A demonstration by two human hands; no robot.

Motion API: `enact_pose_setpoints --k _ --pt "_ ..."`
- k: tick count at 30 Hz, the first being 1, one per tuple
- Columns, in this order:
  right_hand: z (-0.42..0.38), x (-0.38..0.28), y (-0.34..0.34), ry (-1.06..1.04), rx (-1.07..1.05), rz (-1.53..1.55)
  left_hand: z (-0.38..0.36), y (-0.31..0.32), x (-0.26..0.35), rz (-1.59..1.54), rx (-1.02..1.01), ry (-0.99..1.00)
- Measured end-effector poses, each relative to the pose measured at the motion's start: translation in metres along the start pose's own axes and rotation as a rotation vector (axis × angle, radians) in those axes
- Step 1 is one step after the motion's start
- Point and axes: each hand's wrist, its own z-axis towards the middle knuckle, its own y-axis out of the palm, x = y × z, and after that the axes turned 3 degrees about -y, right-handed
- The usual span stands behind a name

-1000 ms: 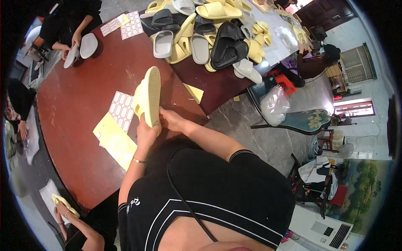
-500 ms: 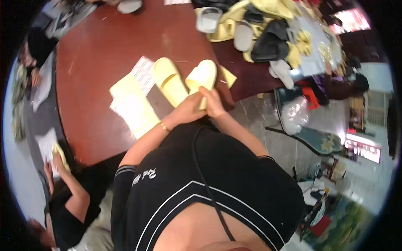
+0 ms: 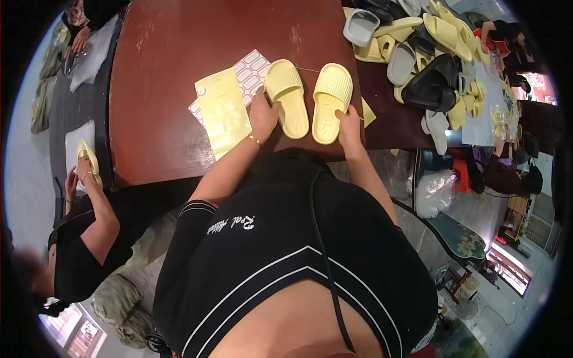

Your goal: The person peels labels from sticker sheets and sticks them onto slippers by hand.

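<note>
Head view: a yellow sheet (image 3: 224, 112) is lying beside our loosely spread left grip (image 3: 263, 116); our right grip (image 3: 350, 126) is pinching 1 slipper (image 3: 326, 113); they're no longer meeting.

Matt, rubbery-looking slippers (image 3: 292, 116), smooth glossy tabletop (image 3: 173, 53)

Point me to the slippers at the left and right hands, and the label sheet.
Left slipper (image 3: 291, 108), head view: on its insole.
Right slipper (image 3: 332, 89), head view: on its strap.
Label sheet (image 3: 253, 72), head view: on its uncovered upper part.
</note>
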Motion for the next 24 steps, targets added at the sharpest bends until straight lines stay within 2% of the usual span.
enact_pose_setpoints --k 3,7,9,14,16,17,19,20,22,24 --pt "-0.003 -0.011 0.008 0.047 -0.038 -0.007 0.002 -0.004 0.001 -0.057 -0.056 -0.013" --pt "0.001 0.009 -0.004 0.052 -0.087 -0.062 -0.003 -0.012 0.009 -0.062 -0.104 -0.040" --pt "0.002 0.017 -0.009 0.052 -0.001 -0.413 -0.005 -0.013 0.007 -0.077 -0.110 -0.070" --pt "0.001 0.025 -0.013 -0.038 -0.033 -0.679 -0.006 -0.008 -0.003 -0.126 -0.124 -0.082" --pt "0.003 0.030 -0.016 -0.082 -0.029 -0.747 -0.006 -0.008 -0.004 0.004 0.081 0.178" --pt "0.001 0.030 -0.016 -0.128 -0.008 -0.771 -0.006 -0.012 0.000 0.004 0.081 0.178" --pt "0.000 0.031 -0.017 -0.173 0.010 -0.794 -0.009 -0.022 0.014 0.099 0.173 0.363" --pt "0.000 0.033 -0.017 -0.181 0.025 -0.824 -0.011 -0.023 0.018 0.100 0.173 0.361" --pt "0.000 0.036 -0.019 -0.187 0.039 -0.855 -0.016 -0.019 0.026 -0.081 -0.062 0.250" --pt "0.002 0.038 -0.020 -0.160 0.026 -0.850 -0.019 -0.007 0.031 -0.085 -0.111 0.218"
